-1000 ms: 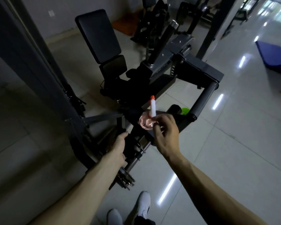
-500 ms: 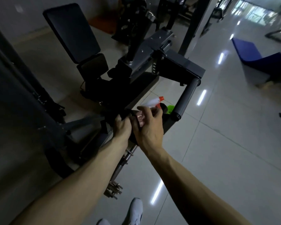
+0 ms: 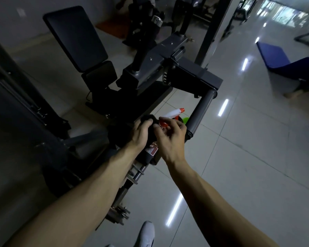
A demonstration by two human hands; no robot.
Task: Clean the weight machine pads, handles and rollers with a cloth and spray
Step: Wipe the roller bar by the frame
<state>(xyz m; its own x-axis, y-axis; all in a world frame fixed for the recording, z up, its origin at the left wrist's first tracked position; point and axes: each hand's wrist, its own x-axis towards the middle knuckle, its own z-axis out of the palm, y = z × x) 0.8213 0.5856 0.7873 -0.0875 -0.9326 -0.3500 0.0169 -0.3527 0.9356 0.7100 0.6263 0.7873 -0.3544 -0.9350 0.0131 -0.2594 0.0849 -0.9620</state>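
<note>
Clutches black bunched cloth (image 3: 149,118) w/ L hand (image 3: 140,134) on dark grey steel weight machine (image 3: 155,56). Holds white plastic spray bottle w/ orange nozzle (image 3: 173,113) in R hand (image 3: 171,139), touching L, nozzle aimed up-right. Faces grey cylindrical roller pad (image 3: 202,107) at R, black rectangular back pad (image 3: 75,36) upper L.

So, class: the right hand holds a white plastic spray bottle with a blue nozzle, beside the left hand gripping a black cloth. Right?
No: the head view shows an orange-red nozzle, not blue, on the white plastic spray bottle. The right hand holds it beside the left hand gripping the black cloth.
</note>
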